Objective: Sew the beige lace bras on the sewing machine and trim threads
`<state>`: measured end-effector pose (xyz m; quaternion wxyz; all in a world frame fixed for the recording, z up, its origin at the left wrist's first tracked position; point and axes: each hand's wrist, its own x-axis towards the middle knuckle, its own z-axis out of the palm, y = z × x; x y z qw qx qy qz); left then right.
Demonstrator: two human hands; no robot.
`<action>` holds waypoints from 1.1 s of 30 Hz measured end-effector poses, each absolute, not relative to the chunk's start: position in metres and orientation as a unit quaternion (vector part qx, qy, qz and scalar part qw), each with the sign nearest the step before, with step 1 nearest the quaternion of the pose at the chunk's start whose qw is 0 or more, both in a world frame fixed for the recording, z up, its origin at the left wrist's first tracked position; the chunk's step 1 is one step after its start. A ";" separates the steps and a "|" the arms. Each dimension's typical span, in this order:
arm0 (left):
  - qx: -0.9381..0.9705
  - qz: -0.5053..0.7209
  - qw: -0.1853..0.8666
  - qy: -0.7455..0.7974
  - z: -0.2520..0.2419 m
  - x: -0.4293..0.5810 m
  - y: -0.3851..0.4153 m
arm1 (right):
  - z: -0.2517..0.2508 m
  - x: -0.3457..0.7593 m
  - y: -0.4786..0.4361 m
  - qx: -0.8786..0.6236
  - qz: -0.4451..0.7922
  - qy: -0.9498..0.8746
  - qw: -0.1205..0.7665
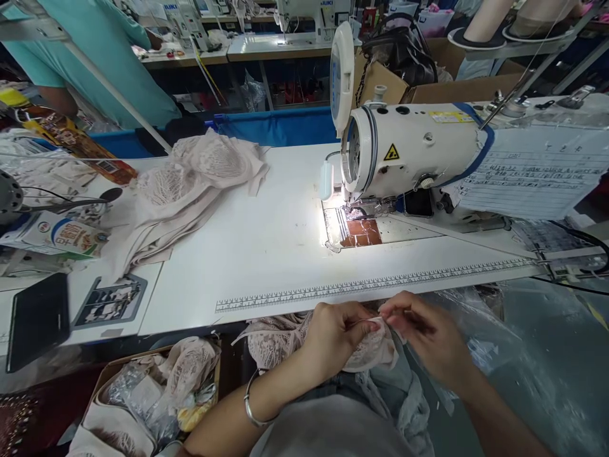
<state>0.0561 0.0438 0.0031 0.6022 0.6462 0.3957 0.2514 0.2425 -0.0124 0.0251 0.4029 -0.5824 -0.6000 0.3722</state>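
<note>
A pale pink lace bra [375,350] lies across my lap, just below the table's front edge. My left hand [335,336] is closed on its upper edge, with thumb and fingers pinching the fabric. Close beside it, my right hand [425,336] pinches the same edge between thumb and fingertips. What exactly sits between the right fingertips is too small to make out. Above my hands stands a white sewing machine [413,149], its lamp lighting the needle area. More pink lace bras [200,171] are piled on the left of the white table [266,254].
A ruler strip [371,285] runs along the table's front edge. A cardboard box [214,381] with bras and plastic bags stands at lower left. A phone [38,320], a carton [54,235] and a brown bottle [80,143] are at left. A person in turquoise [99,63] stands beyond.
</note>
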 end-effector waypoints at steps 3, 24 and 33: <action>0.572 0.257 0.679 0.381 0.004 0.056 0.047 | 0.020 0.249 -0.011 -0.585 0.384 -0.582 0.416; 0.496 0.261 0.760 0.329 0.003 0.056 0.052 | 0.012 0.234 -0.008 -0.573 0.503 -0.508 0.400; 0.475 0.269 0.760 0.352 0.000 0.050 0.059 | -0.021 0.268 -0.027 -0.572 0.529 -0.606 0.162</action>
